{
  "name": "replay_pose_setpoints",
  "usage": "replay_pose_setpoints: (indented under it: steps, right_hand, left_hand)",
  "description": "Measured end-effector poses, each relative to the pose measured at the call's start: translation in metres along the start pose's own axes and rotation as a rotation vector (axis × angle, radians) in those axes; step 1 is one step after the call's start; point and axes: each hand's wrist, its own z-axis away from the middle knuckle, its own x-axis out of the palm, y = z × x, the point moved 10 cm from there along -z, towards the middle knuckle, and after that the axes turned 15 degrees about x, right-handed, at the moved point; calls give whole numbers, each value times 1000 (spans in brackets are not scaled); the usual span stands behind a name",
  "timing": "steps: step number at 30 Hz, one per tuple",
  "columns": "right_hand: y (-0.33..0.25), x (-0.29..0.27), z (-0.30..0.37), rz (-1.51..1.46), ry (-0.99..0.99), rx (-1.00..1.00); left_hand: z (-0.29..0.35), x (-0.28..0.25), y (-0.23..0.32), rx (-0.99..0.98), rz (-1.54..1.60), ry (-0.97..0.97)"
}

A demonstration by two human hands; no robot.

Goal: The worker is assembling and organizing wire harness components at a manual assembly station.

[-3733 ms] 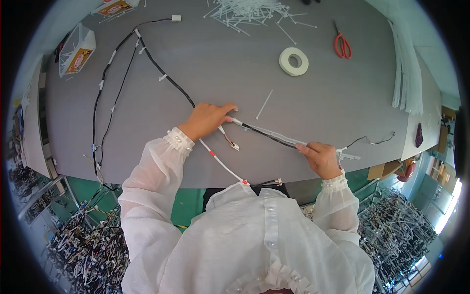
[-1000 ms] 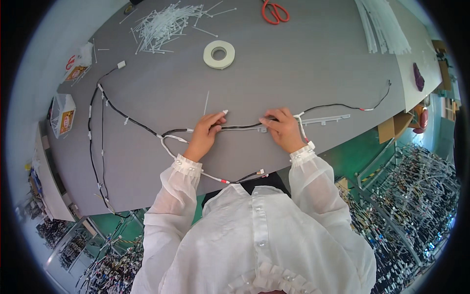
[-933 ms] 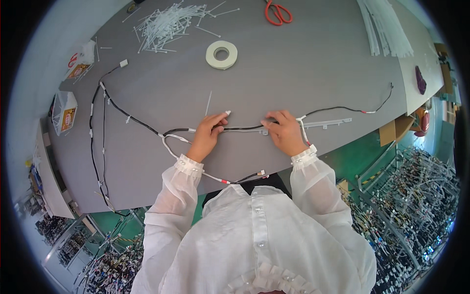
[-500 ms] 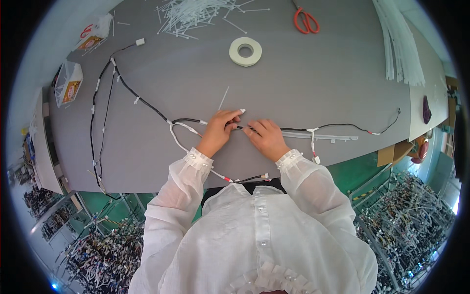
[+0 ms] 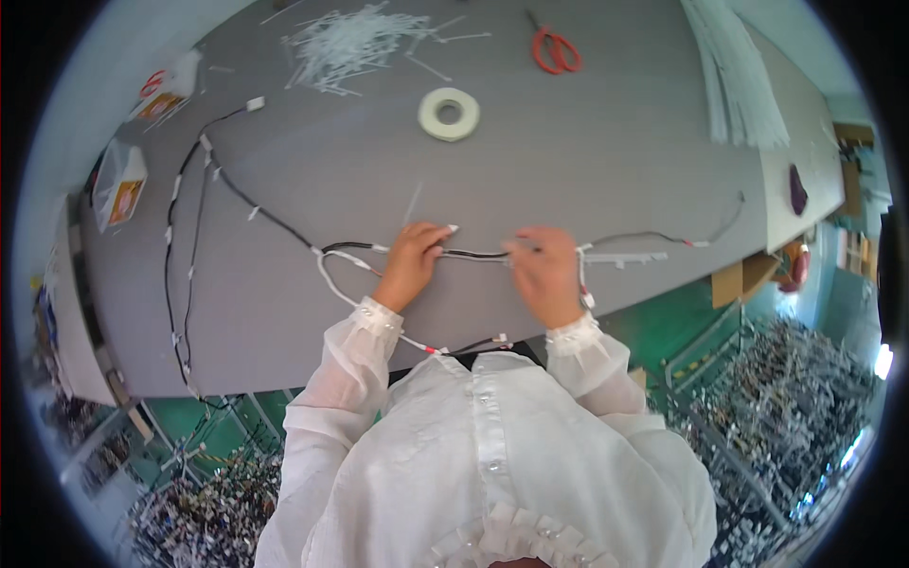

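A black wire harness (image 5: 273,220) with white tape marks and white branches spreads across the grey table. My left hand (image 5: 409,269) is closed round its middle, thumb and fingers pinching the black cable. A small white piece (image 5: 453,228) shows at that hand's index fingertip; I cannot make out what it is. Over the cable further right is my right hand (image 5: 549,275), its fingers smeared by motion, so its grip does not show. A thin pale toothed strip (image 5: 625,258) lies along the harness beyond that hand. A short white branch ends in a connector (image 5: 588,300) beside my right wrist.
Beyond my hands lie a roll of white tape (image 5: 449,115), red-handled scissors (image 5: 555,51) and a pile of white cable ties (image 5: 355,45). Long white strips (image 5: 734,85) lie at the far right. Two open packets (image 5: 121,189) stand at the left edge.
My right hand has moved right along the harness, away from my left hand, baring more black cable between them. My left hand keeps its pinch. The whole view has shifted slightly.
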Motion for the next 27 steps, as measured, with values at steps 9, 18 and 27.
replay_pose_setpoints:
  steps: [9,18,27]
  right_hand:
    - [126,-50,73,187,181,617]
    - [148,-18,79,24,243,808]
    - [150,-27,81,-205,322,823]
  left_hand:
    - [-70,86,89,260,-54,-144]
    - [-75,142,77,372,-156,-176]
    - [-77,144,93,522,-318,-159]
